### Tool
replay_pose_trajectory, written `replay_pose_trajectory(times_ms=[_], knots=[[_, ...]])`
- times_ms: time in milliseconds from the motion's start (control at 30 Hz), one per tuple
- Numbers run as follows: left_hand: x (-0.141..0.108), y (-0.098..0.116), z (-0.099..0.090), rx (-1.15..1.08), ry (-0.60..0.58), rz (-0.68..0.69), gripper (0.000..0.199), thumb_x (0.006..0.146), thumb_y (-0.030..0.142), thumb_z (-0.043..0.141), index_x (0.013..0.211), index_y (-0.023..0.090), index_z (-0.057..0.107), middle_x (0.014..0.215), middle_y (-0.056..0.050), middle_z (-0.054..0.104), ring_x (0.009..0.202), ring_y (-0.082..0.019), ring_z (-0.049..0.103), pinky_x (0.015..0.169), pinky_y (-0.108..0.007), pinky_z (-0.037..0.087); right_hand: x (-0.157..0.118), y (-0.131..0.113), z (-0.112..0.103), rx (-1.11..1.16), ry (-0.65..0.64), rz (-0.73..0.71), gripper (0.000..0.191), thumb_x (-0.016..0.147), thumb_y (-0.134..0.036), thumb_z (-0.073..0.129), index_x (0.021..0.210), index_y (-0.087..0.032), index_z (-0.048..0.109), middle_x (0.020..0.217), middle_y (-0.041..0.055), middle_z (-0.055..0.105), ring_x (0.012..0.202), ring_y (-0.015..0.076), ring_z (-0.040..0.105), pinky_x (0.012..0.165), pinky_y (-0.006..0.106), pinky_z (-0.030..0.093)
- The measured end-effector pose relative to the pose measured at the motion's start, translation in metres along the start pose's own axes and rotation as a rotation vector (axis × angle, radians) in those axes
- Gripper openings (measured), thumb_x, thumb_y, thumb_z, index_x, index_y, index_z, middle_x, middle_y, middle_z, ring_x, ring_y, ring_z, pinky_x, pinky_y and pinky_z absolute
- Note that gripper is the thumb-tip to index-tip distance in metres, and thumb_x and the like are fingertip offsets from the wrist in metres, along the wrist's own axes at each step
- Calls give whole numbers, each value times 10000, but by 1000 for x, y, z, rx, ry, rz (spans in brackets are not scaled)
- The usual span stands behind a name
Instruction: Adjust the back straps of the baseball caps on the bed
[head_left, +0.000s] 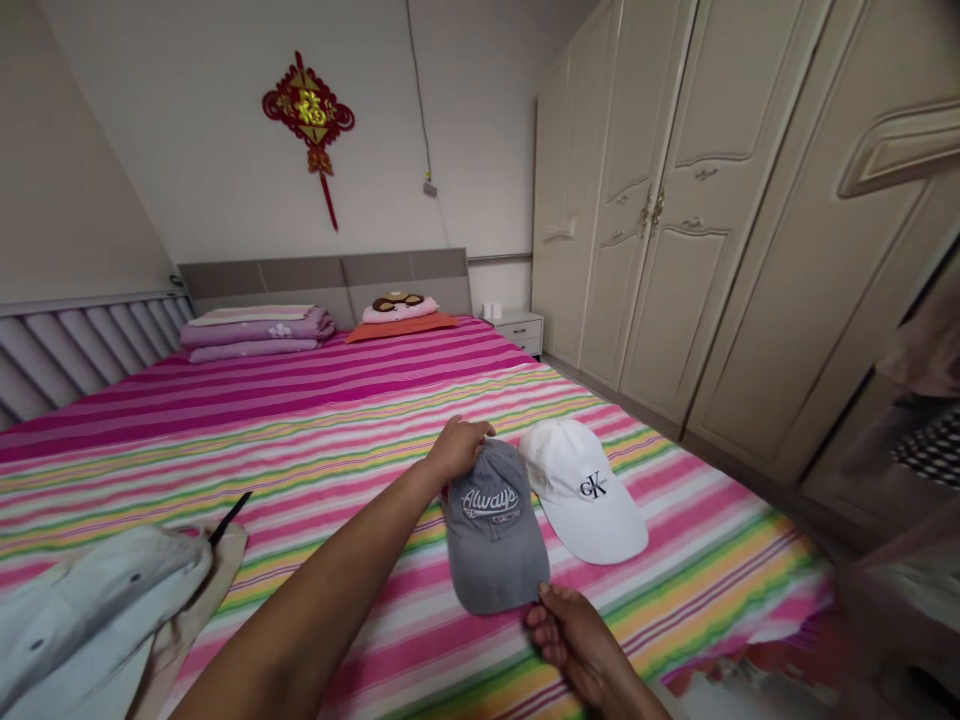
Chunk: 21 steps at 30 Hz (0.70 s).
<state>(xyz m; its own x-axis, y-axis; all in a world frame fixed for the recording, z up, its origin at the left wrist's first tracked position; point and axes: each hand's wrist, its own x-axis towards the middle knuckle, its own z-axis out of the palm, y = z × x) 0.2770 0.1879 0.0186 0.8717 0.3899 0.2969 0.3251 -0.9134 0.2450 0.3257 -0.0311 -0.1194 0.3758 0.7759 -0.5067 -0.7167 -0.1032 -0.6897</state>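
Observation:
A grey baseball cap (495, 540) with "Always" across its front lies on the striped bedspread, its brim toward me. My left hand (459, 450) is closed on the back of its crown, with some fingers hidden behind the cap. At the brim's right front corner, my right hand (568, 630) pinches the edge between thumb and curled fingers. Just right of the grey cap sits a white baseball cap (581, 490) with a "CK" logo, its brim pointing toward the lower right.
Pale hats (112, 590) lie at the bed's lower left. Folded purple bedding (259, 330) and a pink pillow (401, 310) rest near the headboard (397, 275). A nightstand (521, 330) and a tall wardrobe (652, 300) stand on the right.

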Motion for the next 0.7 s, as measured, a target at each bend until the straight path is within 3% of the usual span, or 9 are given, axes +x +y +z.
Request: replay_pose_trajectory(times_ms=[167, 300, 400, 533, 700], knots=[[3, -2, 20, -77, 24, -43, 342, 693, 91, 487, 1002, 187, 600, 884, -86, 686, 901, -244, 591, 979, -454, 224, 0, 0, -1, -33, 27, 39, 279, 872, -217, 430, 604, -140, 444, 434, 27, 585, 298, 60, 478, 287, 122, 324], [4, 0, 21, -213, 49, -73, 339, 674, 77, 521, 966, 214, 625, 905, -54, 690, 939, -231, 580, 1014, -440, 175, -1, 0, 0, -34, 52, 49, 289, 874, -230, 424, 602, -137, 455, 420, 32, 578, 295, 71, 483, 281, 128, 332], [1, -3, 19, -364, 101, -154, 359, 642, 63, 566, 955, 225, 632, 992, -41, 671, 1017, -221, 546, 1015, -402, 212, -4, -1, 0, -19, 71, 49, 287, 860, -239, 460, 593, -134, 466, 424, 32, 582, 298, 70, 488, 289, 130, 351], [-20, -15, 24, -611, 245, -405, 336, 658, 58, 575, 965, 191, 613, 1035, -56, 640, 1006, -184, 545, 927, -317, 359, -8, 1, 1, 16, 69, 67, 272, 829, -266, 527, 601, -124, 488, 416, 18, 574, 304, 68, 496, 295, 127, 363], [-63, -28, 48, -1010, 366, -886, 181, 793, 203, 526, 957, 132, 554, 839, -33, 618, 687, -115, 582, 637, -277, 484, -9, 12, 11, 72, 31, 113, 251, 759, -300, 625, 628, -120, 508, 449, 31, 598, 325, 70, 513, 297, 120, 357]])
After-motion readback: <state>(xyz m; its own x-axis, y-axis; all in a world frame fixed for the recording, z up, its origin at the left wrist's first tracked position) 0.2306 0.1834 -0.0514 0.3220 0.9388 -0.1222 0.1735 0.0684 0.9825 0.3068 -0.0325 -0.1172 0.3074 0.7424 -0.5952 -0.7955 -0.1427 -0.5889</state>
